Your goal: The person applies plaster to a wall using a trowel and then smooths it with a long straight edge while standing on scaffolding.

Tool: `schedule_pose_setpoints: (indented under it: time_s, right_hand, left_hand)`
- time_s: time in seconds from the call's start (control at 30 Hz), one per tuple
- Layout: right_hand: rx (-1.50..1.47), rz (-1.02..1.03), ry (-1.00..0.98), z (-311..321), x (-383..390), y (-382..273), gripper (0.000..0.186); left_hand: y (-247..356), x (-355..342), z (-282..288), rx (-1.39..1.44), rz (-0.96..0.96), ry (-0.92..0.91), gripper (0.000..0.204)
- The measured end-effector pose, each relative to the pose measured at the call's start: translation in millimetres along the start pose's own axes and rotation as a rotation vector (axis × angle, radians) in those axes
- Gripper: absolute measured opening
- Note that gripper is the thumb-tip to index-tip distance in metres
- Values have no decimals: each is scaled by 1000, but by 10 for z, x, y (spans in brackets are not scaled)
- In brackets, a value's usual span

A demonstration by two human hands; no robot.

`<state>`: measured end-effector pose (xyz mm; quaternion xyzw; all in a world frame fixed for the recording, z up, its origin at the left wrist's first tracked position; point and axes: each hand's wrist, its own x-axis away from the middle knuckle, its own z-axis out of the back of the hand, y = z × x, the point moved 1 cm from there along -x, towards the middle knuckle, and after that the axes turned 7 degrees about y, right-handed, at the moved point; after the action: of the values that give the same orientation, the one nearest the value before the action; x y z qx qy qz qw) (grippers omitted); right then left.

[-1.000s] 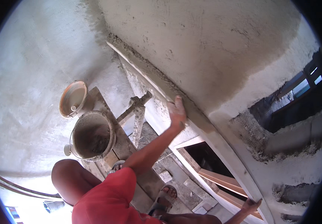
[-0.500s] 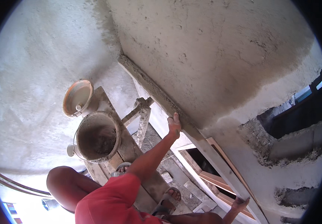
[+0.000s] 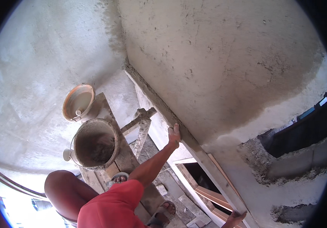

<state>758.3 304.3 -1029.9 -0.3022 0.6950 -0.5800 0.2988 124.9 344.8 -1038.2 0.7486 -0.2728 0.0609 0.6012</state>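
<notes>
A long, straight wooden board (image 3: 205, 162) lies slantwise against the plastered wall (image 3: 209, 76), with wet mortar along its upper edge. My left hand (image 3: 174, 136) grips it near the middle, thumb over the upper edge. Farther down, close to the lower border of the picture, my right hand (image 3: 234, 219) is closed around the same board; part of that hand is cut off or hidden. The board's far end touches the corner between two walls. Damp plaster covers the wall above it.
Left of me, a mortar-crusted bucket (image 3: 96, 143) and an orange-rimmed bucket (image 3: 78, 102) stand on a plank platform (image 3: 123, 152), where my sandalled feet rest. A wooden support (image 3: 142, 129) is beyond it. A wood-framed opening (image 3: 201, 176) lies below the board; rough wall holes (image 3: 292, 133) are at right.
The whole view has shifted, with the wall lower in the picture. Against the wall, the board and both hands appear slightly higher. Both hands keep their grip.
</notes>
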Motion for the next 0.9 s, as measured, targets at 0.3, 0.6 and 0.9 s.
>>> schedule_pose_setpoints:
  time_s: [0.3, 0.6, 0.9]
  right_hand:
    - [-242, -397, 191, -1090, 818, -1686, 41]
    - [-291, -373, 237, -914, 549, -2114, 39]
    - [-92, -359, 171, -193, -106, -1921, 41]
  left_hand:
    - [940, 473, -174, 21, -171, -4, 47]
    - [1880, 1018, -588, 35, -364, -6, 37]
    - [1991, 1409, -640, 54, -366, -138, 39]
